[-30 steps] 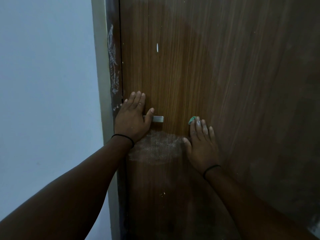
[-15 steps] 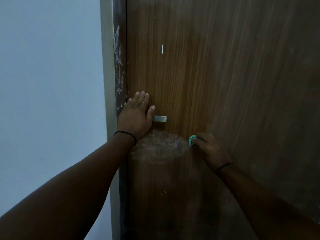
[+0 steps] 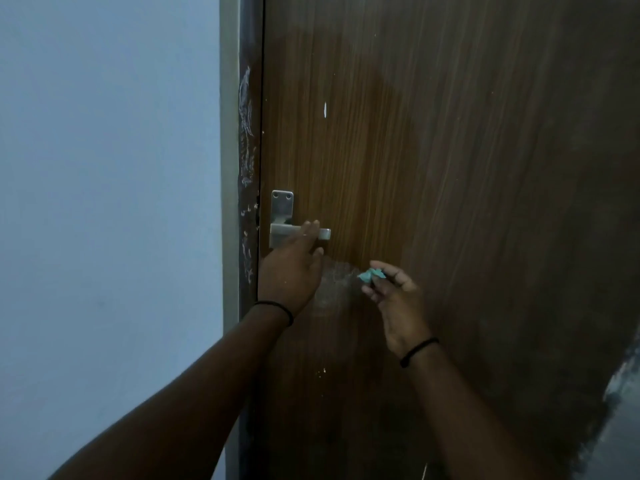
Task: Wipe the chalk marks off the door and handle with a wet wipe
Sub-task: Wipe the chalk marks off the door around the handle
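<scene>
Fingers (image 3: 377,287) pinching one wipe (image 3: 371,275), one handle (image 3: 299,233), one door (image 3: 450,168)
</scene>
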The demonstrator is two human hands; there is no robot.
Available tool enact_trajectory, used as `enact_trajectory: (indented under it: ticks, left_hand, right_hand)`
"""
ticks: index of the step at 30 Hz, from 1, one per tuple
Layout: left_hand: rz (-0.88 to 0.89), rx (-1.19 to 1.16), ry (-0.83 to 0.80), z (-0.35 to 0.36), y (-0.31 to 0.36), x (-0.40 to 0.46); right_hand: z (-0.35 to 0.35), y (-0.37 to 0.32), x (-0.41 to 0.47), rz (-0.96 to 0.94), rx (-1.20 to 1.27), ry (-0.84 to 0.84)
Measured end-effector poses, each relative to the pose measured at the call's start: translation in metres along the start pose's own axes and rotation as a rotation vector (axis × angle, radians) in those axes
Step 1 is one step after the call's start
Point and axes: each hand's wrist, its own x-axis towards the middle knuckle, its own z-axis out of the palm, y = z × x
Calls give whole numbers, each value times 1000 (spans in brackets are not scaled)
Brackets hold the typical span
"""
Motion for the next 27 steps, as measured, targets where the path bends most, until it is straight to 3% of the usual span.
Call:
enact_trajectory:
  ticks: [5,9,18,22,27]
  left_hand:
    - [-374,-577,-167,-11,32,-56]
    - [-530,-947,-225,-24,46,-92]
    - [-531,-735,-154,-45,63,-100]
    - [-518,-692,-158,-47,63,-104]
    - [-411,-566,-300,-48,52,-95]
  right_hand:
    - [20,7,-63,138,499,-25]
    - [33,21,-100,74,394,31]
    - [42,23,-134,-135,15,149]
    - [43,20,-139,-100,14,124]
    - [40,17,-128,2,5,90]
